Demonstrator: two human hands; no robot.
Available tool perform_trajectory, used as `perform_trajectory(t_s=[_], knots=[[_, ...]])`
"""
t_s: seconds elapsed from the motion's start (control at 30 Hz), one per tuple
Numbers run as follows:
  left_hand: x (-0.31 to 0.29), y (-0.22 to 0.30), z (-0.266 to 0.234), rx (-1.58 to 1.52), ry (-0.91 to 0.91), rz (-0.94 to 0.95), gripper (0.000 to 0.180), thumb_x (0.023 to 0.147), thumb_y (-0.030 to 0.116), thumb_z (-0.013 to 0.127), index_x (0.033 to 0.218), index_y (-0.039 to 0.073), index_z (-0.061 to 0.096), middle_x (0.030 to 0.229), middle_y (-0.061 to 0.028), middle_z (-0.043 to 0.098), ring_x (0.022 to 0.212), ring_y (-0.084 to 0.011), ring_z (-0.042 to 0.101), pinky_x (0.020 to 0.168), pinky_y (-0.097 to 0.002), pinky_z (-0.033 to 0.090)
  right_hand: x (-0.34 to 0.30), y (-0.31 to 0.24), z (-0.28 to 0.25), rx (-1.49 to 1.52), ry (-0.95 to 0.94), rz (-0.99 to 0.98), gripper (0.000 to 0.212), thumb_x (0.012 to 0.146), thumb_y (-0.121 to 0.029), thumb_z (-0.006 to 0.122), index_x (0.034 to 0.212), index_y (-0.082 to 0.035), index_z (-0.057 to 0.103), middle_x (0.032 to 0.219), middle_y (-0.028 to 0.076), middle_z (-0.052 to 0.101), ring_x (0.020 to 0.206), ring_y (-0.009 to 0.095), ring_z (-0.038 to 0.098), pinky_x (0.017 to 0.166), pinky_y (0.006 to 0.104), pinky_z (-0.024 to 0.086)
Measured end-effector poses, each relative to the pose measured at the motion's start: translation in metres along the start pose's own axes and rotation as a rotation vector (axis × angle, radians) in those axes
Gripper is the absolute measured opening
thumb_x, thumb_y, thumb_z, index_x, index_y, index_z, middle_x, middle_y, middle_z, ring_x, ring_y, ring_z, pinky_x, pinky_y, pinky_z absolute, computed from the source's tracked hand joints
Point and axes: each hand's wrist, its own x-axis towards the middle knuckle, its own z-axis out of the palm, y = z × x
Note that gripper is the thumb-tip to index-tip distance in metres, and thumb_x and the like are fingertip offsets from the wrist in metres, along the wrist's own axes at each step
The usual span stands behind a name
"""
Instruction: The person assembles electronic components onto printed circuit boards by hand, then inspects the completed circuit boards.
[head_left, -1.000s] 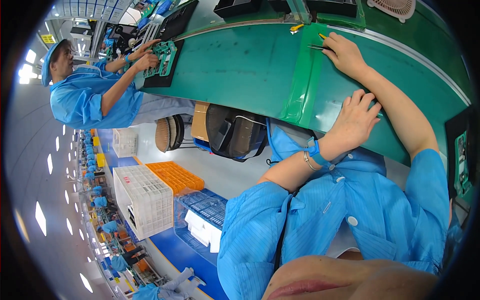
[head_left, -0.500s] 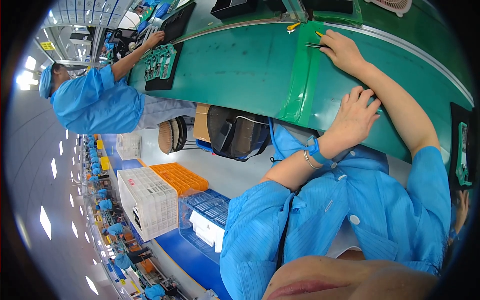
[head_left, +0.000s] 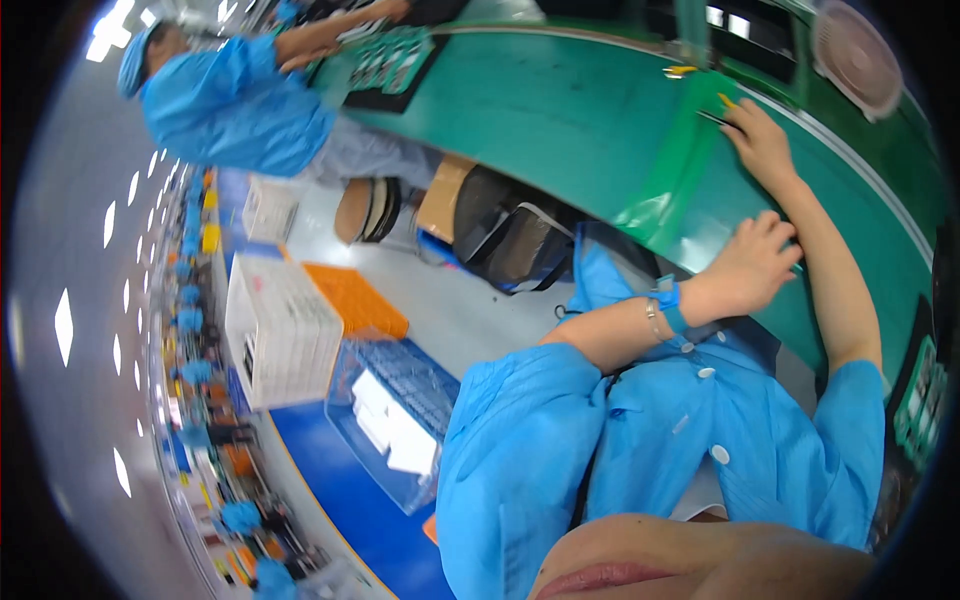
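My right hand [head_left: 762, 143] is closed on dark, slim-tipped tweezers [head_left: 711, 118], low over the green work surface [head_left: 560, 120] near its far edge. A small yellow piece [head_left: 727, 101] shows beside those fingers; whether it belongs to the tweezers I cannot tell. My left hand [head_left: 752, 266], with a blue wrist strap [head_left: 670, 304], rests palm down by the near edge, next to my right forearm. Its fingers are bent and apart, and a small teal bit shows at its edge. Shiny green tape or film [head_left: 672, 180] crosses the surface left of both hands.
A yellow item [head_left: 680, 72] lies at the far edge, with a pink fan [head_left: 858, 60] beyond. Trays of green parts stand at far left [head_left: 392, 68] and right [head_left: 920, 400]. A co-worker [head_left: 230, 110] is at the left. Crates [head_left: 290, 330] and a stool [head_left: 366, 210] stand below.
The whole view has swung, so the bench and both hands appear farther right and lower. My right hand keeps the tweezers. The co-worker's two hands now show near the far-left tray.
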Motion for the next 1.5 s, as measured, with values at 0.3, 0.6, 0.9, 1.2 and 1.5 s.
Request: perform_trajectory(t_s=[0.3, 0.6, 0.9, 1.2, 1.5], knots=[[-0.047, 0.010, -0.020, 0.074, 0.031, 0.001, 0.027, 0.085, 0.024, 0.074, 0.103, 0.005, 0.067, 0.115, -0.0118, 0.055, 0.114, -0.0314, 0.047, 0.088, -0.0416, 0.042, -0.012, -0.049, 0.010, 0.083, 0.037, 0.061, 0.014, 0.094, -0.013, 0.067, 0.103, -0.002, 0.063, 0.090, 0.010, 0.054, 0.076, 0.026, 0.058, 0.070, 0.0334, 0.047], [-0.049, -0.006, -0.016, 0.058, 0.041, 0.005, 0.026, 0.085, 0.025, 0.074, 0.099, 0.005, 0.066, 0.110, -0.0105, 0.055, 0.112, -0.0299, 0.048, 0.085, -0.0398, 0.041, -0.009, -0.047, 0.024, 0.152, 0.074, 0.081, 0.014, 0.098, -0.014, 0.063, 0.106, -0.004, 0.059, 0.095, 0.012, 0.057, 0.079, 0.029, 0.061, 0.072, 0.0345, 0.048], [-0.040, -0.015, -0.018, 0.036, 0.043, 0.021, 0.024, 0.083, 0.022, 0.074, 0.097, 0.005, 0.064, 0.110, -0.0132, 0.055, 0.110, -0.0322, 0.048, 0.082, -0.0410, 0.041, -0.002, -0.046, 0.025, 0.093, -0.101, 0.026, 0.013, 0.097, -0.014, 0.062, 0.105, -0.006, 0.057, 0.099, 0.011, 0.060, 0.084, 0.036, 0.064, 0.071, 0.0420, 0.050], [-0.035, -0.014, -0.014, 0.023, 0.053, 0.022, 0.025, 0.083, 0.021, 0.074, 0.100, 0.005, 0.064, 0.110, -0.0125, 0.055, 0.111, -0.0321, 0.048, 0.083, -0.0414, 0.041, -0.002, -0.042, 0.021, 0.057, -0.105, 0.019, 0.014, 0.096, -0.015, 0.064, 0.102, -0.006, 0.056, 0.097, 0.010, 0.059, 0.081, 0.035, 0.063, 0.068, 0.0424, 0.049], [-0.028, -0.015, -0.012, 0.026, 0.029, 0.011, 0.026, 0.084, 0.021, 0.074, 0.102, 0.005, 0.065, 0.111, -0.0123, 0.056, 0.112, -0.0321, 0.048, 0.084, -0.0415, 0.042, 0.000, -0.036, 0.018, 0.031, -0.119, 0.002, 0.014, 0.096, -0.015, 0.064, 0.103, -0.006, 0.056, 0.098, 0.010, 0.059, 0.082, 0.034, 0.063, 0.069, 0.0425, 0.050]])
